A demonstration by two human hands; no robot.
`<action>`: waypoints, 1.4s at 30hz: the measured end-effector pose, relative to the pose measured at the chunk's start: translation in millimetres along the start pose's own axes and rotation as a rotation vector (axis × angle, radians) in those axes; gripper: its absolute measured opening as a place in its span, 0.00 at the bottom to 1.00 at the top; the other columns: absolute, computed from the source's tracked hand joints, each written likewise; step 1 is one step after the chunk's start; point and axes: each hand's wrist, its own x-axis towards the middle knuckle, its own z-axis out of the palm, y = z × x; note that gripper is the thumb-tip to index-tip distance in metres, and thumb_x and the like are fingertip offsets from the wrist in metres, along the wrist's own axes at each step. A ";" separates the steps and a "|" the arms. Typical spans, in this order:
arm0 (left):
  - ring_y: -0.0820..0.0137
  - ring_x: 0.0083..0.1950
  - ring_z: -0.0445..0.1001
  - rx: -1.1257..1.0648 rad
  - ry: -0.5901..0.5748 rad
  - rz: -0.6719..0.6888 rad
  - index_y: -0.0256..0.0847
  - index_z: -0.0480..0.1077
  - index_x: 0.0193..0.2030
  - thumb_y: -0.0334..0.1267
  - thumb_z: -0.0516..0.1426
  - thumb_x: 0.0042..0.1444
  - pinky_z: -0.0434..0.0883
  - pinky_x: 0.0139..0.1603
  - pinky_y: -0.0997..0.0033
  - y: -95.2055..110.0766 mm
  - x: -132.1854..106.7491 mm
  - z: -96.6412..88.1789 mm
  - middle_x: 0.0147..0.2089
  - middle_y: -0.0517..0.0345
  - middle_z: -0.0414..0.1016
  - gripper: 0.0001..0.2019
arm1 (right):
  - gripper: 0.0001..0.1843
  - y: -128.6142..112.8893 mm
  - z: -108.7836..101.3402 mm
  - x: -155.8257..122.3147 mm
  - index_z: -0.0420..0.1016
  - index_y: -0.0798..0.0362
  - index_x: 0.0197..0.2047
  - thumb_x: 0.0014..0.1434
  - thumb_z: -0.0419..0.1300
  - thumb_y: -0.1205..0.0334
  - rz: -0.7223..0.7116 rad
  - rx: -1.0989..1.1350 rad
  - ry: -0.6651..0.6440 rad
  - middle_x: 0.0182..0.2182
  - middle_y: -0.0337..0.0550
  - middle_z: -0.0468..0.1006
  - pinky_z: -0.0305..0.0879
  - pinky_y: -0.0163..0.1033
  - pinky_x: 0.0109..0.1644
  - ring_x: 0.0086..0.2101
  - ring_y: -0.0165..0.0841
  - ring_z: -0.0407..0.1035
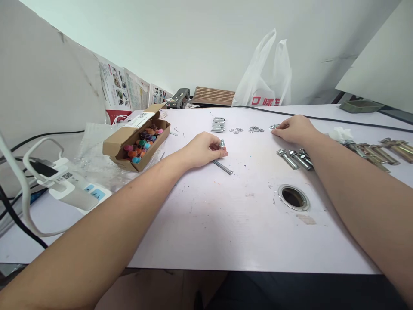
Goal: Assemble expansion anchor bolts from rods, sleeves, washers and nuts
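On the left of the desk [209,232], an open cardboard box [112,147] holds small colourful pieces [143,144]; clear plastic wrap [87,148] and a white power strip [67,176] lie near it. Along the back, a white plastic bag [256,84] stands beside a brown slatted panel [214,95]. A green tray [353,109] sits far right.

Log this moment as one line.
left hand: pinching small metal part | right hand: at shiny metal pieces | metal rod: beside left hand | washers: on table
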 end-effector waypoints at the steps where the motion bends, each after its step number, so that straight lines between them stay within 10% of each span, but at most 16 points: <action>1: 0.71 0.35 0.74 0.000 0.000 0.002 0.36 0.78 0.36 0.43 0.62 0.56 0.67 0.37 0.70 -0.3 0.0 0.1 0.35 0.55 0.81 0.11 | 0.12 0.2 0.1 0.4 0.80 0.55 0.41 0.57 0.66 0.56 0.009 -0.007 0.006 0.41 0.49 0.77 0.57 0.41 0.41 0.35 0.32 0.61; 20: 0.71 0.34 0.72 -0.018 -0.002 -0.007 0.37 0.79 0.36 0.43 0.62 0.55 0.66 0.36 0.69 2.0 -1.8 -0.5 0.34 0.56 0.80 0.11 | 0.09 -19.9 -20.2 -6.8 0.78 0.54 0.32 0.54 0.67 0.57 -0.009 -0.154 -0.118 0.36 0.53 0.78 0.65 0.48 0.38 0.35 0.43 0.70; 30: 0.73 0.30 0.66 0.027 0.014 0.022 0.38 0.76 0.31 0.46 0.61 0.54 0.61 0.33 0.68 2.0 -4.4 -1.1 0.27 0.61 0.74 0.12 | 0.09 -112.5 -22.2 -99.6 0.83 0.52 0.41 0.59 0.62 0.64 -0.893 0.477 -0.289 0.38 0.44 0.82 0.69 0.42 0.41 0.38 0.37 0.74; 42: 0.75 0.28 0.59 -0.027 0.004 0.012 0.39 0.70 0.26 0.44 0.60 0.53 0.57 0.32 0.69 2.6 -4.9 -0.7 0.24 0.65 0.65 0.12 | 0.12 -113.4 -5.1 -99.9 0.81 0.53 0.34 0.59 0.64 0.53 -0.920 0.280 -0.048 0.32 0.45 0.80 0.63 0.42 0.38 0.35 0.37 0.71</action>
